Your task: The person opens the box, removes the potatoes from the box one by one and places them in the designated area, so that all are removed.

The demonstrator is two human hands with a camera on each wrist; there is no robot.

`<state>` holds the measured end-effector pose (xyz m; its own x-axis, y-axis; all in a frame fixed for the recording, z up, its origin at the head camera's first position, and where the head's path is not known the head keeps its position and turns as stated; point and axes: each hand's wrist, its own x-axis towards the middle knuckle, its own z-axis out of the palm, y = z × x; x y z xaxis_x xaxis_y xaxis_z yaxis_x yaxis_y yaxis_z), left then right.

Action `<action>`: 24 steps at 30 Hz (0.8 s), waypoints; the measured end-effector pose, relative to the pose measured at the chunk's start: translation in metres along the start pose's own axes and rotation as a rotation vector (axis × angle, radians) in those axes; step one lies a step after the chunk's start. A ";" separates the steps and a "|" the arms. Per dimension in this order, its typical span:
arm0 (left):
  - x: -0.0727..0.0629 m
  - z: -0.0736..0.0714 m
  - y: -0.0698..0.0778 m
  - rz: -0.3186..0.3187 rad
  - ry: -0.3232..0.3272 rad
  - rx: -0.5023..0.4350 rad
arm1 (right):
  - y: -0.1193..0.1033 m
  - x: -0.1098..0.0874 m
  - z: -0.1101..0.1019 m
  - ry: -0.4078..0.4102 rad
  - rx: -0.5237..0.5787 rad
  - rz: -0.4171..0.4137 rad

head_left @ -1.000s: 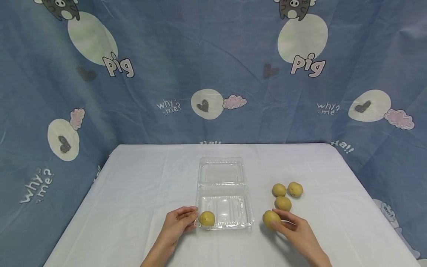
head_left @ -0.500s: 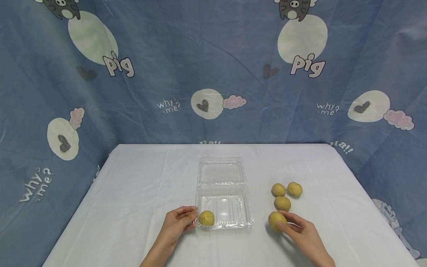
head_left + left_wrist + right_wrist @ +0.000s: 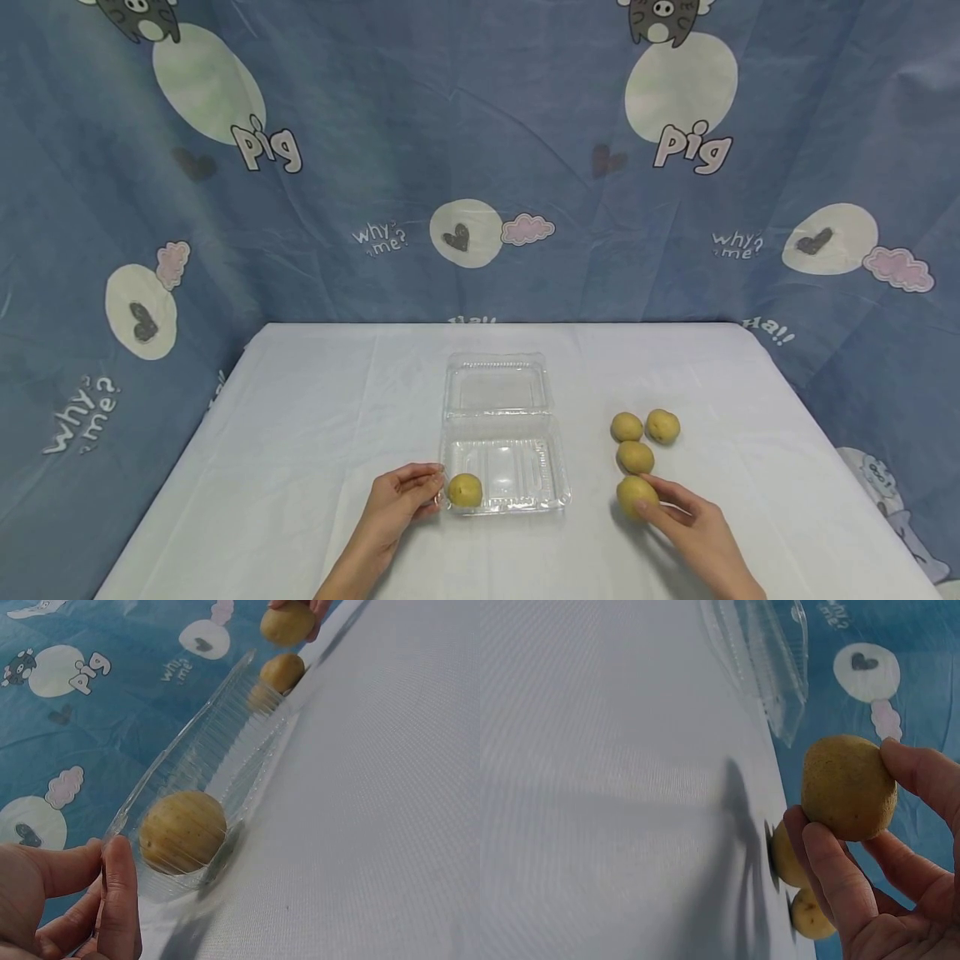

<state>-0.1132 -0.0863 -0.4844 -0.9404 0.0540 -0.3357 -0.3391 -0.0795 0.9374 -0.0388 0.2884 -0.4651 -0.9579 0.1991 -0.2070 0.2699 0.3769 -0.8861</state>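
Note:
A clear plastic clamshell container (image 3: 517,479) lies open on the white table, its lid (image 3: 498,385) folded back. One potato (image 3: 465,490) sits in its near left corner. My left hand (image 3: 405,504) pinches the container's left rim between thumb and fingers, as the left wrist view also shows. To the right of the container, my right hand (image 3: 693,525) holds another potato (image 3: 849,787) between thumb and fingertips, raised over the table with its shadow below. Just beyond it, three more potatoes (image 3: 636,457) lie grouped on the cloth.
A white cloth (image 3: 322,400) covers the table. Behind it and at both sides hangs a blue curtain (image 3: 390,150) printed with pigs, hearts and clouds. The table's far edge meets the curtain.
My right hand has moved to the right with its potato, away from the container and nearer the grouped potatoes. The left hand stays on the container's rim.

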 end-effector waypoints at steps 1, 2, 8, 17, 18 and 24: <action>0.000 0.000 0.000 -0.001 0.000 0.001 | 0.000 0.000 -0.001 0.002 -0.005 0.001; 0.000 0.000 0.000 -0.001 0.000 0.003 | 0.001 0.000 -0.001 0.004 -0.007 0.002; 0.000 0.000 0.000 -0.002 -0.001 0.015 | 0.004 0.001 -0.005 0.014 -0.021 0.018; 0.002 0.000 -0.002 -0.007 0.004 0.011 | 0.009 0.003 -0.010 0.010 -0.054 0.049; 0.002 0.000 -0.002 -0.007 0.005 0.010 | 0.010 0.003 -0.011 0.011 -0.059 0.053; 0.002 0.000 -0.002 -0.005 0.007 0.010 | 0.013 0.005 -0.015 0.028 -0.084 0.062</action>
<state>-0.1143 -0.0860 -0.4866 -0.9390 0.0472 -0.3407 -0.3434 -0.0695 0.9366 -0.0390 0.3078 -0.4717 -0.9362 0.2495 -0.2474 0.3369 0.4373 -0.8339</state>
